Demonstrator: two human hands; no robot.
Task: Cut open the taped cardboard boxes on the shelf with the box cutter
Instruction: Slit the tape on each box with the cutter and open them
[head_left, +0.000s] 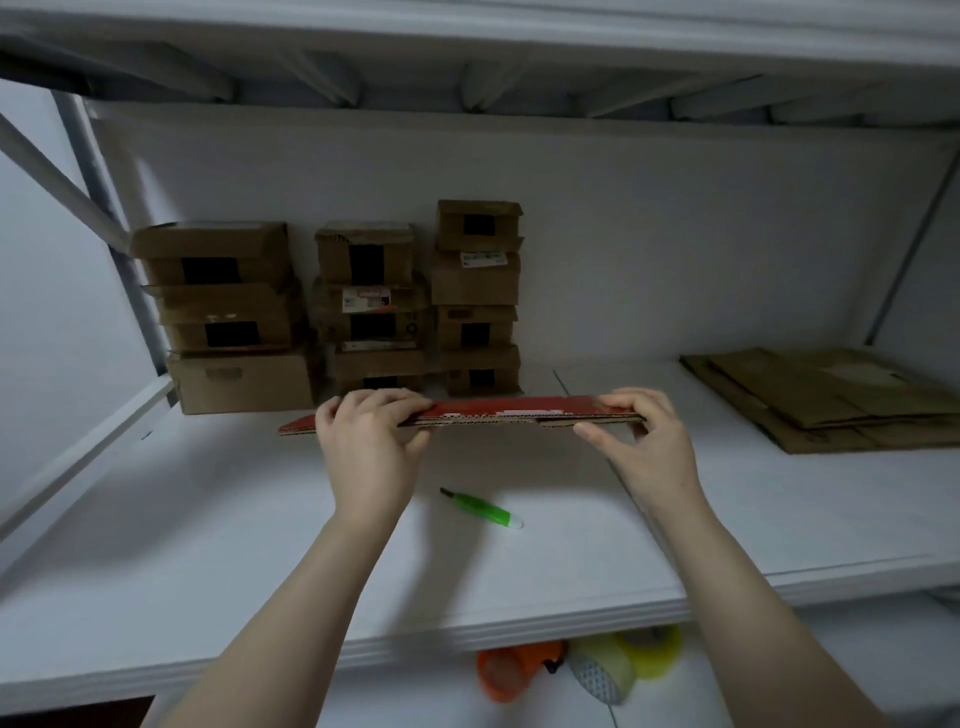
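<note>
stacked boxes (332, 312): three brown stacks at the back left of the shelf (208, 545), dark tape patches on the fronts. Can't tell from here which ones are cut. The tall stack looks a bit uneven, so yanking a lower box would probably tip the ones above it.

left hand (369, 441): fingers curled over the top edge of the red flat box, thumb underneath, clamped on it near the left end.

box cutter (480, 509): green, lying loose on the shelf below the cardboard, between my two wrists, nobody touching it. The dark tip points back-left. I can't tell if the blade is out. If I drop the cardboard straight down it covers the cutter, and then I'm groping for a blade I can't see, lol.

red flat box (519, 410): flattened, held level and edge-on above the shelf, just in front of the stacks. Swinging it back could knock them.

tape rolls (597, 665): orange, clear and yellow, down under the shelf, out of the way.

right hand (644, 447): fingers over the top, thumb along the near edge, pinching the right end.

flat cardboard pile (831, 400): brown, far right, well apart. My guess is the red one goes there. A careless toss could slide off the front.
</note>
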